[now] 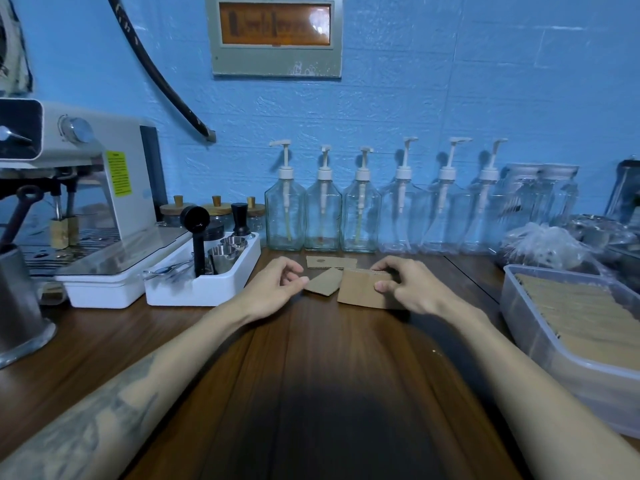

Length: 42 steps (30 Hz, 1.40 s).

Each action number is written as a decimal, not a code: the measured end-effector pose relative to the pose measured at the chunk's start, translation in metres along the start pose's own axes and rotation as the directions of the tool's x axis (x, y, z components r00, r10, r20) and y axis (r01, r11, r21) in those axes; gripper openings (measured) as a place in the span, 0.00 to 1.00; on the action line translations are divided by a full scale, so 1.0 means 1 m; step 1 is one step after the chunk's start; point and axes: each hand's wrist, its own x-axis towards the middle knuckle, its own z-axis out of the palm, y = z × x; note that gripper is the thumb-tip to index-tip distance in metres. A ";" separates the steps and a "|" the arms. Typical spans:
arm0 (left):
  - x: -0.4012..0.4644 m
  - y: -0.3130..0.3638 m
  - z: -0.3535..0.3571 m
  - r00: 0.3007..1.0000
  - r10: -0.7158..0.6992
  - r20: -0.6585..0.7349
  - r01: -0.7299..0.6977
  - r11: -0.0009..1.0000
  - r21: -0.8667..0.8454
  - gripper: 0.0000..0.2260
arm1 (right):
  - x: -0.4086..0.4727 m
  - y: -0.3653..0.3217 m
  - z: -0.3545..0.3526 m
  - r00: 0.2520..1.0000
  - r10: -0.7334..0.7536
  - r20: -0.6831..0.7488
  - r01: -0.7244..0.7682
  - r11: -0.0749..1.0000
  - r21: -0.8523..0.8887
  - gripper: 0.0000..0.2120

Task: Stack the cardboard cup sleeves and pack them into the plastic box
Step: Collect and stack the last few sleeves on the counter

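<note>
A small stack of brown cardboard cup sleeves (358, 288) lies flat on the wooden table, and my right hand (407, 285) grips its right end, thumb on top. My left hand (277, 284) pinches the left corner of a single sleeve (323, 281) lying slanted beside the stack. One more sleeve (330, 262) lies flat just behind them. The clear plastic box (540, 327) stands at the right edge and holds a row of sleeves packed on edge.
Several clear pump bottles (323, 209) line the blue wall behind the sleeves. A white tray (204, 289) of barista tools and an espresso machine (86, 188) stand at the left. A metal jug (17, 306) is at the far left. Plastic bags (543, 247) sit behind the box.
</note>
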 end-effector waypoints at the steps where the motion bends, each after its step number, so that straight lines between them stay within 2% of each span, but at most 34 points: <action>1: 0.007 0.002 0.002 1.000 0.002 -0.026 0.000 0.998 0.064 0.11 | 0.000 0.003 -0.003 1.000 0.012 -0.003 -0.012 1.000 -0.010 0.09; 4: 0.027 0.012 0.010 0.996 -0.055 -0.076 0.070 0.975 0.209 0.15 | 0.001 0.009 -0.009 0.999 0.045 -0.015 -0.046 0.997 -0.065 0.10; 9: 0.039 0.022 0.033 0.975 -0.221 -0.019 0.200 0.838 0.507 0.36 | 0.000 0.018 -0.014 0.997 0.070 -0.032 -0.072 0.995 -0.068 0.09; 11: 0.037 0.020 0.041 0.971 -0.240 0.001 0.200 0.811 0.550 0.38 | 0.000 0.021 -0.015 0.997 0.073 -0.035 -0.076 0.995 -0.063 0.09; 15: 0.033 0.011 0.043 0.974 -0.223 0.032 0.167 0.810 0.562 0.35 | 0.002 0.023 -0.013 0.997 0.067 -0.043 -0.070 0.996 -0.057 0.09; 21: 0.031 0.013 0.036 0.975 -0.223 -0.010 0.208 0.888 0.410 0.31 | 0.003 0.021 -0.013 0.997 0.074 -0.026 -0.076 0.994 -0.073 0.08; 24: 0.024 0.011 0.030 0.981 -0.184 -0.056 0.191 0.967 0.171 0.28 | 0.002 0.020 -0.014 0.997 0.072 -0.025 -0.073 0.994 -0.075 0.08; 27: 0.014 0.005 0.021 0.981 -0.148 -0.129 0.149 0.989 0.000 0.24 | 0.001 0.018 -0.014 0.997 0.072 -0.023 -0.073 0.995 -0.073 0.08; 31: 0.000 -0.003 0.009 0.960 -0.200 -0.197 0.149 0.958 -0.246 0.18 | 0.002 0.012 -0.010 0.998 0.058 -0.026 -0.060 0.995 -0.076 0.11; 34: -0.008 -0.004 0.002 0.925 -0.271 -0.267 0.129 0.883 -0.451 0.16 | 0.001 0.009 -0.008 0.999 0.044 -0.032 -0.047 0.995 -0.086 0.11; 36: -0.011 0.001 -0.004 0.892 -0.292 -0.345 0.061 0.834 -0.548 0.16 | 0.000 0.009 -0.007 0.999 0.041 -0.033 -0.044 0.995 -0.092 0.11; 39: -0.012 0.018 -0.015 0.851 -0.260 -0.456 -0.070 0.804 -0.590 0.15 | 0.000 0.009 -0.005 0.999 0.031 -0.035 -0.034 0.996 -0.088 0.10; 42: -0.015 0.033 -0.017 0.871 -0.083 -0.483 -0.171 0.872 -0.458 0.13 | 0.002 0.007 -0.001 0.999 0.008 -0.033 -0.010 0.998 -0.065 0.10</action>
